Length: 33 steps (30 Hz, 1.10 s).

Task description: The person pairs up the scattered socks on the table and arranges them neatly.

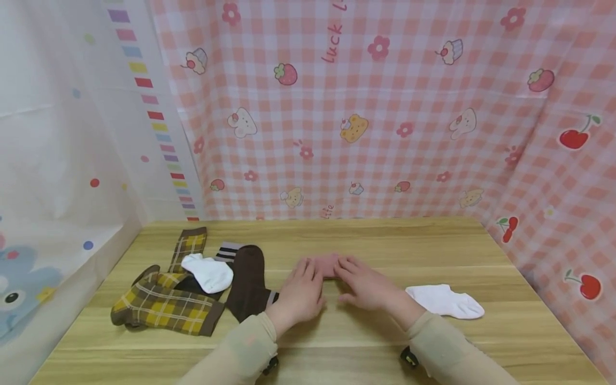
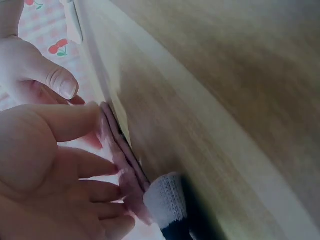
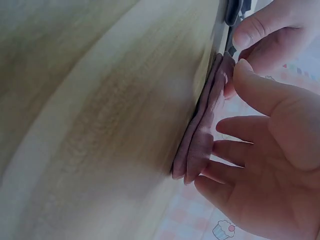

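A pink sock (image 1: 327,264), folded into a flat layered bundle, lies on the wooden table in front of me. My left hand (image 1: 302,291) rests at its left end, and my right hand (image 1: 367,284) touches its right end. In the left wrist view, the left fingers (image 2: 102,192) stretch out along the top of the pink sock (image 2: 125,170), with the thumb at its near edge. The right wrist view has the right fingers (image 3: 232,170) fairly straight against the upper layer, where two stacked layers of the pink sock (image 3: 200,137) show.
Left of my hands lie a dark brown sock (image 1: 246,283), yellow-brown plaid socks (image 1: 168,307) and a white sock (image 1: 209,274) on top. Another white sock (image 1: 443,300) lies beyond my right forearm. A pink checked curtain (image 1: 356,91) hangs behind the table (image 1: 351,355).
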Each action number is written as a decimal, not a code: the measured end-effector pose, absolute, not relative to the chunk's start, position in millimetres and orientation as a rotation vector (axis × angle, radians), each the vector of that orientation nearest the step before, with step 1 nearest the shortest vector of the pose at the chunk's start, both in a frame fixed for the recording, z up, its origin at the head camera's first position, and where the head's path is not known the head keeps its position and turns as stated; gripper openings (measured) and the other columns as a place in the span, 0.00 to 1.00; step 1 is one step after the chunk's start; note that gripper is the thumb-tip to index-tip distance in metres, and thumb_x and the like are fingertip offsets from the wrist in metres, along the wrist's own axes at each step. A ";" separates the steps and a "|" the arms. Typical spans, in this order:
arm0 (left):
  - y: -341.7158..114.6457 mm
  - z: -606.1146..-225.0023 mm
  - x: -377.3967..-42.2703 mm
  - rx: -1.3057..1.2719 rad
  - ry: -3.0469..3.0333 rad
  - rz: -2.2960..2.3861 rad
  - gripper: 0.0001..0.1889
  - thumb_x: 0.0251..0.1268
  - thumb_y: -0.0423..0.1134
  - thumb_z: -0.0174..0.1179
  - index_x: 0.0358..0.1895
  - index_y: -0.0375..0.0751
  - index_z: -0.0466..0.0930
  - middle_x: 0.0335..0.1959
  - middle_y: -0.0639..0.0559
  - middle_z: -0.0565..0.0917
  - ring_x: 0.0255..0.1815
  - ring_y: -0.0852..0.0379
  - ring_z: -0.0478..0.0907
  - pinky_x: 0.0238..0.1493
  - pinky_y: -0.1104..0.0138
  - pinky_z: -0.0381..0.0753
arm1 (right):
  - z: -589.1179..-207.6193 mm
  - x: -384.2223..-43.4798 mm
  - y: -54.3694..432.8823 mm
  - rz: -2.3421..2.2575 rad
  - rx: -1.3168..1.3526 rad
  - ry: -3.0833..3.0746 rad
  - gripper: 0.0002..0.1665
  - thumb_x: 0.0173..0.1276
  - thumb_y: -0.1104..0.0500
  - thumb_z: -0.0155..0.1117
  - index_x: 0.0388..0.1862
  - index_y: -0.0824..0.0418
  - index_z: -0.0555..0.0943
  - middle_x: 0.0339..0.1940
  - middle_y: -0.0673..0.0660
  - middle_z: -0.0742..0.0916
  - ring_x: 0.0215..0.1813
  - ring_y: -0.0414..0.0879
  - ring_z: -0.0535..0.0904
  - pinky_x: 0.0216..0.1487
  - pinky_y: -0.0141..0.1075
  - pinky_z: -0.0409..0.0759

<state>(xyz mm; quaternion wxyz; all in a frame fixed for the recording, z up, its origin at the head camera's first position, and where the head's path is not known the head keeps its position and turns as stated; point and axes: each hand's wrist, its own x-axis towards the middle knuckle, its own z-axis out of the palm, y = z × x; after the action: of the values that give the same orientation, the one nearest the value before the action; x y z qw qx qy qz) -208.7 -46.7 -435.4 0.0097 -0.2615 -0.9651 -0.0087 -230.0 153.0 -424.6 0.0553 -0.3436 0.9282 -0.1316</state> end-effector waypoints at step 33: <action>-48.2 -440.1 -262.7 -0.853 -3.155 -0.149 0.25 0.77 0.40 0.48 0.70 0.28 0.67 0.74 0.29 0.59 0.76 0.37 0.53 0.74 0.53 0.54 | -438.7 -273.0 134.0 -0.325 -0.992 2.901 0.22 0.78 0.64 0.49 0.65 0.75 0.72 0.70 0.74 0.69 0.72 0.68 0.61 0.72 0.55 0.58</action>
<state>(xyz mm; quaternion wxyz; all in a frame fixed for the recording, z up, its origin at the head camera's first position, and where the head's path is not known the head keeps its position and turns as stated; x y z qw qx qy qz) -262.7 -48.2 -440.1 -0.0652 -0.2602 -0.9623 -0.0455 -273.0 134.0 -438.7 0.0293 -0.3215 0.9406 -0.1053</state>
